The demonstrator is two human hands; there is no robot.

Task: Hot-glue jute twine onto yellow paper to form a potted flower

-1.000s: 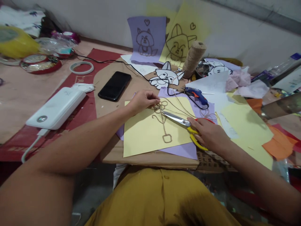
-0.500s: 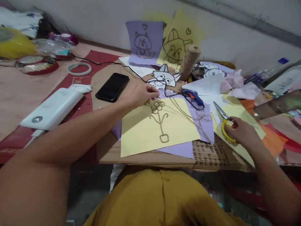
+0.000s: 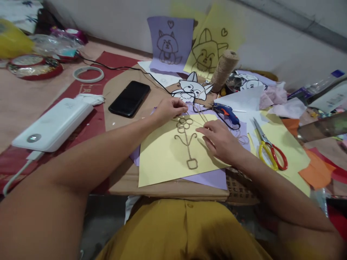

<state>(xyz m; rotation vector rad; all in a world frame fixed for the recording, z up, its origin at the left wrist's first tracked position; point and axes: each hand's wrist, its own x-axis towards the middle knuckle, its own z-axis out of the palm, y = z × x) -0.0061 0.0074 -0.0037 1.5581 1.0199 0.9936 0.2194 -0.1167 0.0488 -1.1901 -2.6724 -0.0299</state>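
Observation:
A yellow sheet (image 3: pixel 162 159) lies on a cardboard board, with a flower in a pot (image 3: pixel 187 139) laid out on it in brown twine. My left hand (image 3: pixel 169 108) pinches the twine at the flower's top edge. My right hand (image 3: pixel 219 139) rests flat on the sheet just right of the flower, fingers stretched out and holding nothing. Loose strands of twine (image 3: pixel 202 113) run between the two hands toward the twine spool (image 3: pixel 224 68). Yellow and red scissors (image 3: pixel 268 146) lie on a yellow paper to the right.
A blue glue gun (image 3: pixel 226 111) lies behind my right hand. A black phone (image 3: pixel 129 98), a white power bank (image 3: pixel 52 124) and a tape ring (image 3: pixel 88 74) sit to the left. Animal drawings lean on the wall. Coloured paper scraps crowd the right side.
My right hand carried the scissors off the yellow sheet to the right, laid them down and came back empty beside the flower. My left hand kept its pinch on the twine.

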